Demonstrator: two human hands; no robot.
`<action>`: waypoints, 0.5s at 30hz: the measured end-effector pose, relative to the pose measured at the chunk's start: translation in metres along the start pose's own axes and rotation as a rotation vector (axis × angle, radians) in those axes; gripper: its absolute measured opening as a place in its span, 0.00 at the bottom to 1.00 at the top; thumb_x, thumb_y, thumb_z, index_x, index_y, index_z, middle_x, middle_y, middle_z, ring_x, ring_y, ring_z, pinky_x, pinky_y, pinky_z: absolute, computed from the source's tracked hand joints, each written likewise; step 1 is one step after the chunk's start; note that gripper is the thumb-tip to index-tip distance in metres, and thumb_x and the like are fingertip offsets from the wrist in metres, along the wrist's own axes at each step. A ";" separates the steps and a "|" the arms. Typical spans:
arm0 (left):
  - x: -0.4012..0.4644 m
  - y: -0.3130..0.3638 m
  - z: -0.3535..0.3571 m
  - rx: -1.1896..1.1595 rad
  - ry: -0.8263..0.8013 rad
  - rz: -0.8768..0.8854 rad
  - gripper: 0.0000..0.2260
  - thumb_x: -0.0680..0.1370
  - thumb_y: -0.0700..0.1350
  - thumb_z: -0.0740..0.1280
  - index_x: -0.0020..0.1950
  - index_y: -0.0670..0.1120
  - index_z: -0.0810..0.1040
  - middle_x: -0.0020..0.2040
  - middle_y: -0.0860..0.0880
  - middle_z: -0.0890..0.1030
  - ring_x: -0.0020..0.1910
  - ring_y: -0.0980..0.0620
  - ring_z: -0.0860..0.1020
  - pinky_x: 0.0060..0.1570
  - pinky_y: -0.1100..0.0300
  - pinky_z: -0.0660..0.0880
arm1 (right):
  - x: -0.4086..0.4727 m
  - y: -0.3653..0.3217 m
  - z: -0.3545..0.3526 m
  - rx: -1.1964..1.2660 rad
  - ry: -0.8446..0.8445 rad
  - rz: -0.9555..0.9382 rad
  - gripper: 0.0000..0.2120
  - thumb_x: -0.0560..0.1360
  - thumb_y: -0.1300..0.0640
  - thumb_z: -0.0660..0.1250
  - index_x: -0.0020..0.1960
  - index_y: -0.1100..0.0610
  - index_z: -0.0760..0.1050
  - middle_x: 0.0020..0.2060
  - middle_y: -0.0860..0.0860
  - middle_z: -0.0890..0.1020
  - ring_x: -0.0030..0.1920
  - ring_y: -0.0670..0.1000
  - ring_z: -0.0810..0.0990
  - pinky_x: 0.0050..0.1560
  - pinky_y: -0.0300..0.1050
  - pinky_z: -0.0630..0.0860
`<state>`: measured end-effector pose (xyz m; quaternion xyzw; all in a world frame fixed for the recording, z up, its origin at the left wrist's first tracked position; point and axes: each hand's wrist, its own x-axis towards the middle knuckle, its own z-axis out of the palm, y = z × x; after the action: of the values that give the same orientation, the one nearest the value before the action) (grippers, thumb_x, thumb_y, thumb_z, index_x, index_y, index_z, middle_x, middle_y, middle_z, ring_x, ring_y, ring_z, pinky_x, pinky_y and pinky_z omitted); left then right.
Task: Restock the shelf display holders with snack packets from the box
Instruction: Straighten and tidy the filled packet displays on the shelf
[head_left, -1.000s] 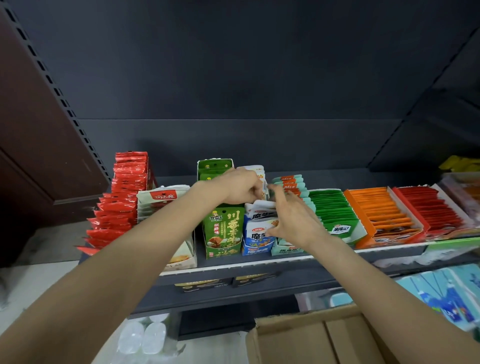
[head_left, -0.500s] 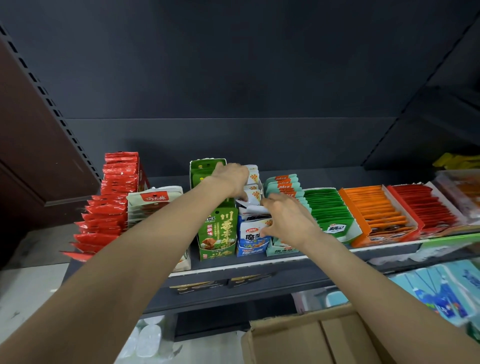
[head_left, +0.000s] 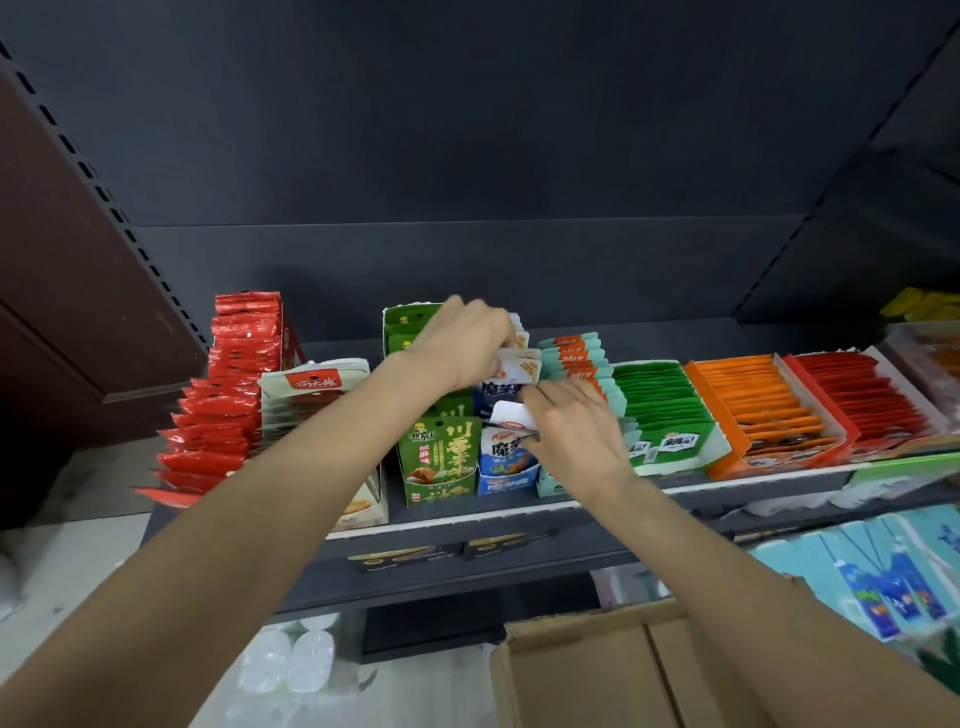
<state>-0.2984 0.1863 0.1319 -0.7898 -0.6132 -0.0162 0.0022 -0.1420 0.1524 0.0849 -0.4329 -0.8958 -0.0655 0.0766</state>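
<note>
Both hands, left (head_left: 460, 345) and right (head_left: 574, 434), pinch white packets (head_left: 519, 366) (blue holder (head_left: 504, 467) below)

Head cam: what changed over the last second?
Left hand worked toward the back of the blue-and-white holder, gripping white packets. Right hand stayed at the front packets, fingers curled lower. Neighbouring holders and cardboard box unchanged.

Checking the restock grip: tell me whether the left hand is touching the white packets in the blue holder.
Touching. The head view shows the left hand with its fingers curled over the tops of the white packets standing in the blue holder.
</note>
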 end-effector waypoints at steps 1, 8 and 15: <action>-0.004 -0.001 -0.001 -0.014 0.020 0.000 0.09 0.77 0.45 0.67 0.56 0.49 0.80 0.52 0.48 0.81 0.54 0.46 0.76 0.52 0.55 0.65 | -0.004 -0.002 0.005 0.012 0.048 0.029 0.27 0.47 0.55 0.84 0.44 0.58 0.80 0.34 0.50 0.81 0.36 0.52 0.81 0.46 0.42 0.78; -0.011 -0.001 0.011 -0.108 -0.186 -0.052 0.16 0.79 0.53 0.63 0.66 0.50 0.71 0.60 0.47 0.77 0.61 0.45 0.73 0.57 0.53 0.67 | -0.012 -0.007 -0.001 0.108 -0.005 0.115 0.34 0.64 0.60 0.76 0.66 0.58 0.66 0.58 0.55 0.72 0.58 0.55 0.72 0.59 0.46 0.72; -0.028 -0.002 0.022 -0.381 -0.124 -0.148 0.21 0.81 0.38 0.56 0.75 0.42 0.60 0.72 0.41 0.67 0.71 0.44 0.65 0.68 0.56 0.62 | -0.037 -0.016 0.001 0.054 -0.099 0.038 0.38 0.74 0.63 0.62 0.76 0.64 0.44 0.76 0.59 0.50 0.76 0.55 0.50 0.75 0.47 0.46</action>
<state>-0.3064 0.1599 0.1091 -0.7282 -0.6542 -0.0833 -0.1864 -0.1318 0.1148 0.0757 -0.4503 -0.8915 -0.0184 0.0449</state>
